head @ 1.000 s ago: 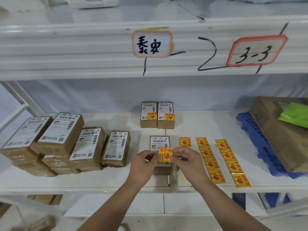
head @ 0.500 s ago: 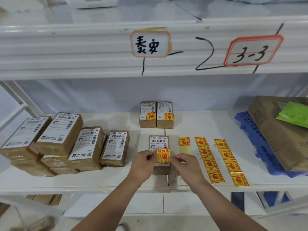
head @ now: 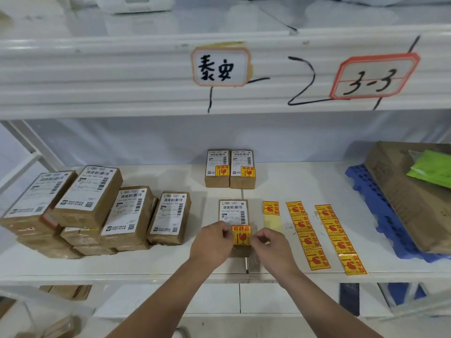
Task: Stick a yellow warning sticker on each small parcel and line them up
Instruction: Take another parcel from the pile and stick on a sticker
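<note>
A small brown parcel (head: 233, 211) with a white label lies on the white shelf (head: 305, 184) in front of me. Over its near end I hold a yellow warning sticker (head: 241, 234) by both side edges: my left hand (head: 212, 242) pinches the left edge, my right hand (head: 271, 247) the right. Two stickered parcels (head: 230, 168) stand side by side at the back. Unstickered parcels (head: 170, 215) sit stacked at the left. Strips of yellow stickers (head: 306, 234) lie to the right of my hands.
A large cardboard box (head: 410, 191) with a green bag rests on a blue plastic pallet (head: 375, 208) at the right. An upper shelf beam with paper tags (head: 220, 65) runs overhead. A mostly peeled backing strip (head: 272, 219) lies beside the parcel.
Both hands lowered the sticker slightly toward the near end of the parcel. Nothing else on the shelf moved.
</note>
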